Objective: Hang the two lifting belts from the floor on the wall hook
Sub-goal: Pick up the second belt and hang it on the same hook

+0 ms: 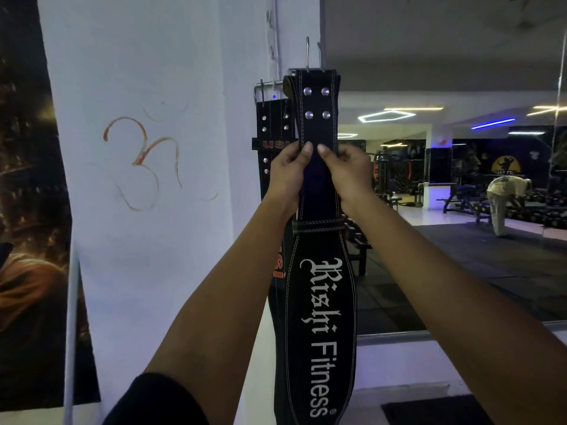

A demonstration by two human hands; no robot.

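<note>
The front belt [319,289], black with white "Rishi Fitness" lettering, hangs vertically against the corner of the white wall [147,210]. Its buckle end sits at the top, where two metal prongs [307,53] stand up above its folded edge. Whether the buckle is already seated on the wall hook [270,84] cannot be told; the hook hardware is mostly hidden behind the belt.

The second belt [270,148], black with orange lettering, hangs just left of and behind the front belt, suspended from a metal loop at the hook.

Hand state: the left hand [287,176] and the right hand [348,173] both grip the front belt on its narrow strap section, below the four rivets [316,102] and above the stitched keeper loop [317,227]. Thumbs press on the face; the fingers wrap the edges to the back.

Handling judgement:
- The belt appears thick, stitched and stiff. It is likely to hold its shape rather than drape.
- The wide lettered section below the hands carries most of the weight, so the belt tends to hang plumb.
- The suede-like face should give good friction; slipping is unlikely.
- The narrow strap below the rivets is the proper grip zone. It gives control of the buckle end without blocking the prongs.
- Release only once the buckle bears on the hook.
</note>
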